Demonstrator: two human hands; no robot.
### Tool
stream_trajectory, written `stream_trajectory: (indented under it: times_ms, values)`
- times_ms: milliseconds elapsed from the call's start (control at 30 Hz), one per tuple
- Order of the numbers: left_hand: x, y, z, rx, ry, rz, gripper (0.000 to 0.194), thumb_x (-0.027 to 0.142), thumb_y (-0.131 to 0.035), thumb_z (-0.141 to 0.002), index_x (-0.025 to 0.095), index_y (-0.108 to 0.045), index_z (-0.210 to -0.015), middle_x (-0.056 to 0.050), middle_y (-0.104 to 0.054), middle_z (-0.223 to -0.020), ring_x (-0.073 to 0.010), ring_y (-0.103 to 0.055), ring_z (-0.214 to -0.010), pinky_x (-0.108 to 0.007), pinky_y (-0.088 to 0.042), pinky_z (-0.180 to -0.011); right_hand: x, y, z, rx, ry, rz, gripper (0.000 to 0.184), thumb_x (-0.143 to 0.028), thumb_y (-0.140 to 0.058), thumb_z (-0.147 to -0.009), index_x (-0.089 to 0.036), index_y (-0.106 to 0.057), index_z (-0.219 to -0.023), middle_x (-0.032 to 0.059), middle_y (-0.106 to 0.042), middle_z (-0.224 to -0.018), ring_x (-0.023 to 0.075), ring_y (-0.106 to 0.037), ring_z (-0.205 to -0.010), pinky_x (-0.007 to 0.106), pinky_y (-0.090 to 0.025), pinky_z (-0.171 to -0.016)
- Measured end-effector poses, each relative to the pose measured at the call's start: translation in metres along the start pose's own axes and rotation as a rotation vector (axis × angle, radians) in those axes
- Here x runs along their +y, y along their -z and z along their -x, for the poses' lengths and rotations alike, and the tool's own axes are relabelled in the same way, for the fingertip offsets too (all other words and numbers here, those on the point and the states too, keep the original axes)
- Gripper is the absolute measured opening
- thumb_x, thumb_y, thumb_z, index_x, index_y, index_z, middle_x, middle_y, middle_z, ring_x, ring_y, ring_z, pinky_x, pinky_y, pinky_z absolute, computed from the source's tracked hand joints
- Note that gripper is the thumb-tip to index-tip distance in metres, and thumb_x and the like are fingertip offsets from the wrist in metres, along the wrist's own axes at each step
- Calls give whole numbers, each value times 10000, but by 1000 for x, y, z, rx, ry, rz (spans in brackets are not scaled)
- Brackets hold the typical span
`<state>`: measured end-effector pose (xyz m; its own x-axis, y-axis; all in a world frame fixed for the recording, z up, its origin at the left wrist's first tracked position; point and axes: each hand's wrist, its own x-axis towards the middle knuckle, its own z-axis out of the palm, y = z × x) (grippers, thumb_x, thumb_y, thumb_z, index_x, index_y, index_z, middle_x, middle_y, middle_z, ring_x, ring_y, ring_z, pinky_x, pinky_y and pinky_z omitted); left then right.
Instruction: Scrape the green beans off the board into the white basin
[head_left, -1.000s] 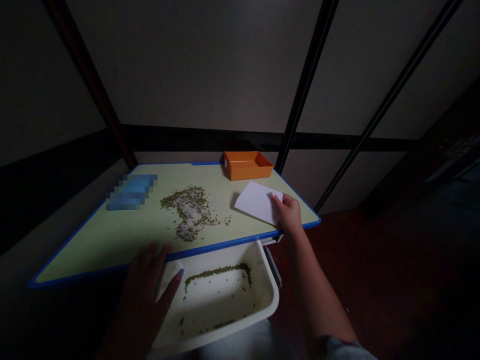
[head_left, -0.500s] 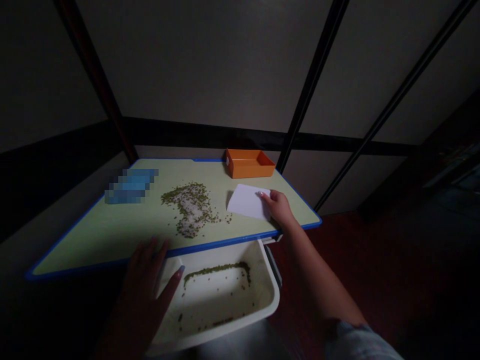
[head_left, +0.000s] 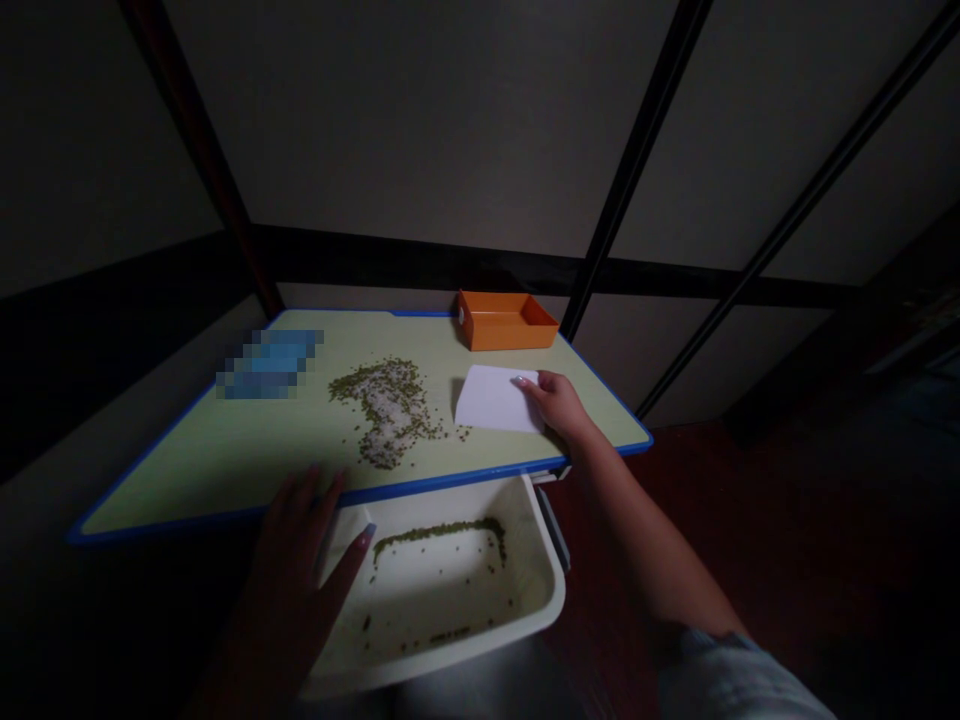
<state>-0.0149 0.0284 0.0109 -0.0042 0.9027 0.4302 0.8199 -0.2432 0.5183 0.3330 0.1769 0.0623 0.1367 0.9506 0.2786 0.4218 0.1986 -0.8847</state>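
Note:
Pinched in my right hand [head_left: 559, 402] is a white card [head_left: 496, 398], tilted over the right part of the table [head_left: 225, 455]. To the card's left lies a spread of small green beans mixed with white grains [head_left: 386, 410], with a few beans straying close to the card's edge. My left hand [head_left: 304, 570] is in shadow at the table's front edge, its fingers spread over the left rim of a white tub [head_left: 551, 605]. Green beans [head_left: 442, 532] line the far inner edge of the tub's floor, and several more are scattered across it.
An orange open box [head_left: 510, 335] stands at the table's back right. At the back left lies a blue item [head_left: 271, 364], blurred out by pixels. A raised blue rim edges the table, and a panelled wall [head_left: 420, 140] rises behind it.
My right hand has moved the white card left, closer to the stray beans. My left hand keeps its place by the tub. The whole view has shifted slightly.

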Motion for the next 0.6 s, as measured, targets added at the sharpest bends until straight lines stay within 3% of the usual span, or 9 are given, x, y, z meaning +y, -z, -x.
stream_trajectory:
  times_ms: [300,467,600]
  values:
    - [0,-1,-1,-3,8,1,650,580,-452,-863,269,-477,-1433,-110,-391,-1598,-350,-258,-1519,-626,-261,-1212,0,2,4,-36,-29,-53,478,-650,-653,-690,-229,-437,-623,-50,-387,-560,99,-325,-517,257,-209,-467]
    - [1,0,-1,-5,10,-11,661,583,-450,-865,243,-477,-1431,-133,-387,-1596,-356,-267,-1515,-633,-251,-1213,-2,6,9,-6,-18,-77,470,-636,-638,-707,-234,-411,-618,-56,-371,-576,97,-308,-535,257,-218,-478]
    - [3,1,1,-15,15,-13,637,563,-463,-874,296,-442,-1452,-107,-375,-1607,-351,-251,-1522,-637,-247,-1213,-5,7,12,27,6,-72,478,-641,-619,-721,-240,-385,-609,-63,-350,-576,96,-287,-539,264,-232,-490]
